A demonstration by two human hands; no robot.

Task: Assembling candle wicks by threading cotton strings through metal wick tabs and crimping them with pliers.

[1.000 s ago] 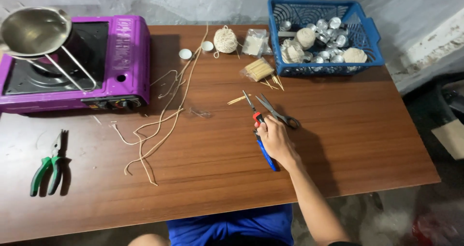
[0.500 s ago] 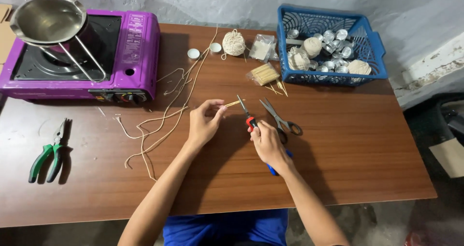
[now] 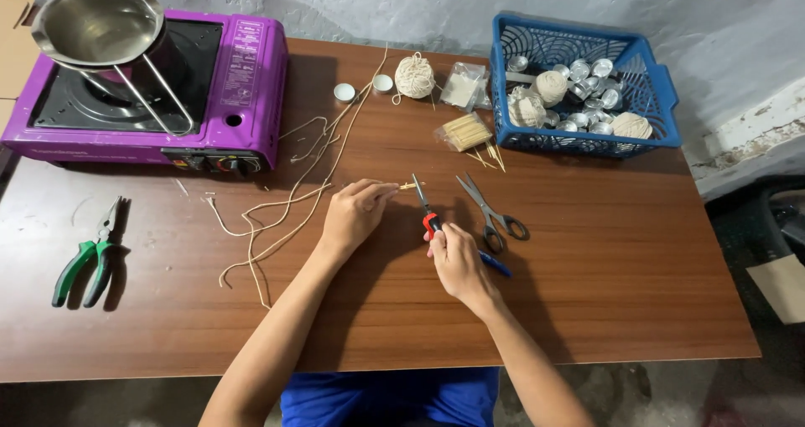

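Left hand [image 3: 356, 213] pinching small stick [image 3: 408, 186], right hand [image 3: 457, 259] gripping cutters [image 3: 425, 205] at its tip

Makeshift home craft workshop: brown table [image 3: 587, 293] against rough plastered wall [image 3: 436, 8], purple portable stove [image 3: 243, 100] far left, green pliers [image 3: 88, 255], scissors [image 3: 490, 213].
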